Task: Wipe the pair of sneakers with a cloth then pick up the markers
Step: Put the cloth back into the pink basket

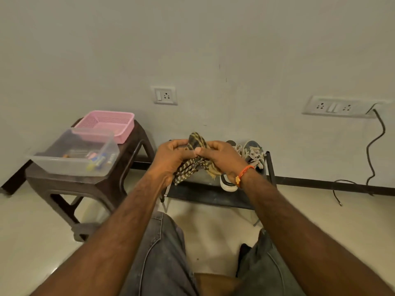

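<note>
Checked cloth [195, 159] bunched between both hands, left hand [171, 155] and right hand [222, 159] close together, fingers curled round it, held above a low black rack [205, 195]. Pair of sneakers [250, 159] on the rack's right end, partly hidden behind the right hand and wrist. Left: brown stool [89, 189] carrying a clear plastic tub [72, 163] with markers [98, 160] inside, pink basket [106, 124] just behind, touching the tub. Wall sockets and a dangling black cable [374, 150] at right.
</note>
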